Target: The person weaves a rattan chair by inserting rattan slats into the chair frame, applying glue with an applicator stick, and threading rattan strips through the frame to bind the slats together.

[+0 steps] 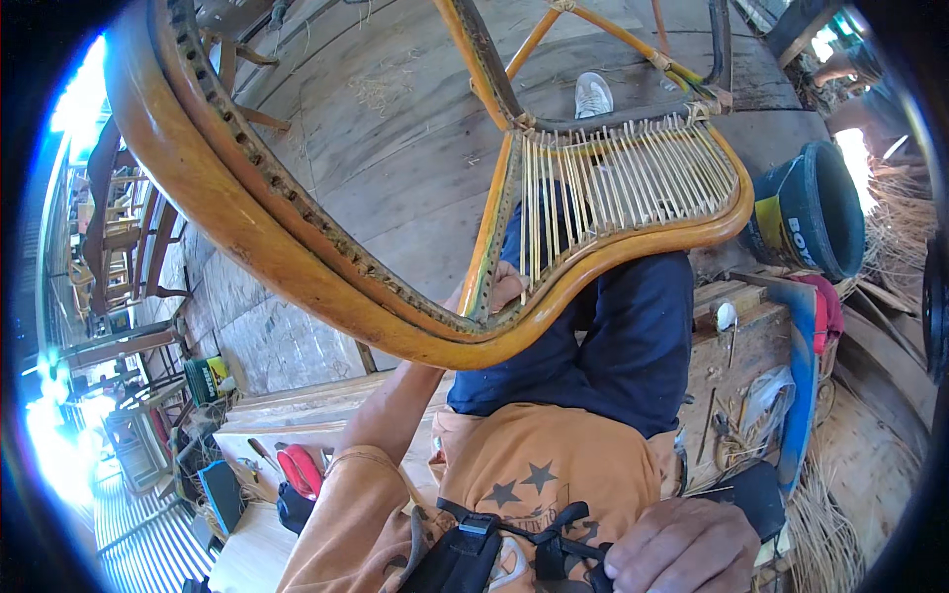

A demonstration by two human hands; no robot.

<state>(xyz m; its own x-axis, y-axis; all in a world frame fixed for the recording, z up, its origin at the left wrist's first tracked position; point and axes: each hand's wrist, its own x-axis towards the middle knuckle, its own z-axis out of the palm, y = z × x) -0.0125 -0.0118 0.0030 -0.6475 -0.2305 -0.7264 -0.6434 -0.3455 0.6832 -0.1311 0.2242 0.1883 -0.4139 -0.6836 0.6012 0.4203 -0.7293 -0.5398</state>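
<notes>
A curved orange wooden chair frame (297,267) with holes along its rim fills the upper half of the view. Part of it carries a panel of pale cane strands (633,178) strung side by side. My left hand (499,289) reaches up behind the rim and grips the frame beside the strands. My right hand (682,546) rests low against my orange shirt, fingers curled; whether it holds anything is hidden. My dark blue trouser leg (613,346) lies under the frame.
A blue bucket (811,212) stands at the right near loose cane strips (895,237). A wooden bench (741,366) with small tools sits at my right. Red-handled pliers (300,468) lie at my lower left. Chairs stand stacked at the far left.
</notes>
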